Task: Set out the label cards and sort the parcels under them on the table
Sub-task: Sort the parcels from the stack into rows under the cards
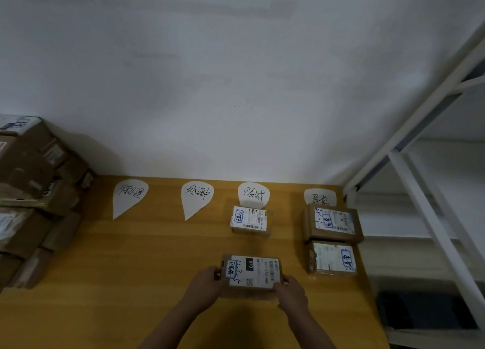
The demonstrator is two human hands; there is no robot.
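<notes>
A small brown cardboard parcel with a white shipping label (252,272) lies flat on the yellow wooden worktop (131,257), near the front edge and in line with the third card. The left hand (207,283) has its grip closed on the parcel's left end, fingers curled round the edge. The right hand (291,293) grips the near right corner in the same way.

Along the far edge, by the white wall (236,86), four white teardrop paper label cards with handwritten black characters lie in a row: first card (130,199), second card (196,199), third card (253,194), fourth card (320,197). A small labelled box (250,220) sits just below the third card, overlapping its tip. Under the fourth card lie a rear box (332,224), covering the card's lower part, and a front box (333,258) just before it. All are sealed, so their contents are hidden.

A stack of brown cardboard boxes (31,191) fills the worktop's left end. A white metal shelf rack (420,191) stands at the right.
</notes>
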